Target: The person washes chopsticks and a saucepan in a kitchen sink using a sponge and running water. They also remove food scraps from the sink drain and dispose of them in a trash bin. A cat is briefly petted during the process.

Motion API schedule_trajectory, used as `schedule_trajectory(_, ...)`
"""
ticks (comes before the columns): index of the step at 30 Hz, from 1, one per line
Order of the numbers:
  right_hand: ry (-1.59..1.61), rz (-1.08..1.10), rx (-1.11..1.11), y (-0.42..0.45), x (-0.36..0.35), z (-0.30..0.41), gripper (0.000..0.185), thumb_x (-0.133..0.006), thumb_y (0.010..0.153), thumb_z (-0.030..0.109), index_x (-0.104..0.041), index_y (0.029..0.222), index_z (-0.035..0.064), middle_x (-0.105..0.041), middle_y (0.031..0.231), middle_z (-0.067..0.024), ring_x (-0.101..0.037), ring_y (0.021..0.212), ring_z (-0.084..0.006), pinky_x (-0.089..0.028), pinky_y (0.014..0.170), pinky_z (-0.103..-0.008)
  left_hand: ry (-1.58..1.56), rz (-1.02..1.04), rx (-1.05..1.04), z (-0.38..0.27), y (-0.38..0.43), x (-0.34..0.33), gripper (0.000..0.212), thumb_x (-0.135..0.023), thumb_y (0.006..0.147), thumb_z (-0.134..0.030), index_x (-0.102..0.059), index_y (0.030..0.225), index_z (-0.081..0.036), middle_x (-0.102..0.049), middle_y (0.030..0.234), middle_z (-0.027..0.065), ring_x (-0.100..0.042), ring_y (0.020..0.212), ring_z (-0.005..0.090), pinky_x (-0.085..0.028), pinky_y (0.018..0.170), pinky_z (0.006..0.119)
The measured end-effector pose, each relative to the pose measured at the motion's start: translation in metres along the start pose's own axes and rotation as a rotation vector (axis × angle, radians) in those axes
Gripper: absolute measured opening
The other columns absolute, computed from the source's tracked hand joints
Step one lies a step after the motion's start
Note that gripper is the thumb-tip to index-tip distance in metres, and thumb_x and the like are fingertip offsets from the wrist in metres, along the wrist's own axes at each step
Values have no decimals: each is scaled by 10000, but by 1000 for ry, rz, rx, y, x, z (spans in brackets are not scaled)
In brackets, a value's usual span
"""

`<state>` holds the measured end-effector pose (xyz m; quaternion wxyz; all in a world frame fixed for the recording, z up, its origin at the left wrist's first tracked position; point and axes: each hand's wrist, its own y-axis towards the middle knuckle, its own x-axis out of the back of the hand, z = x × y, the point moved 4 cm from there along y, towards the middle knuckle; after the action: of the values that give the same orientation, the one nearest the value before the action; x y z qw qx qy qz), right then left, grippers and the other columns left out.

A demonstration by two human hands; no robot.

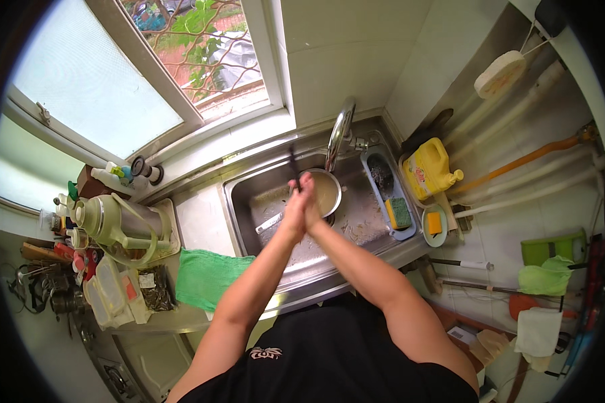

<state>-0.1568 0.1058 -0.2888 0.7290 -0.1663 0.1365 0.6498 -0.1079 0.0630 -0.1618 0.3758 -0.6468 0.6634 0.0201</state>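
Over the sink, my left hand [295,211] and my right hand [311,204] are pressed palm to palm. Between them is a dark, slender, stick-like utensil [293,163], its upper end blurred; whether it is one stick or a pair I cannot tell. Partly hidden below my hands, a metal pan [327,194] holds cloudy liquid. A light handle [269,223] lies to the left, its join to the pan hidden. Small scraps lie on the bottom of the stainless-steel sink [252,201]. A chrome faucet [339,133] stands behind the pan.
A blue-grey tray [403,233] with a sponge [398,212] and dark scourer sits at the sink's right side. Beyond it are a yellow jug [430,169] and a soap dish [428,239]. On the left are a green cloth [209,277] and a vacuum flask [131,221].
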Motion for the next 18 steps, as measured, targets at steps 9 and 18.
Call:
schedule_trajectory(9, -183, -74, 128, 14, 11, 7, 561, -381, 969, 470, -400, 1329, 40, -410, 1326, -176, -407, 1225, -319, -325, 1037, -416, 104, 21, -272, 5, -1, -21, 407, -502, 991, -320, -465, 1316, -77, -537, 1254, 39, -510, 1099, 129, -399, 946, 281)
schedule_trajectory(18, 750, -63, -353, -45, 21, 69, 529, -300, 986, 524, -509, 1181, 79, -644, 1105, -157, -615, 1008, -251, -469, 902, -362, -34, 149, -306, -9, 5, -6, 198, -473, 999, -243, -483, 968, -47, -644, 899, 147, -646, 794, 226, -551, 742, 363)
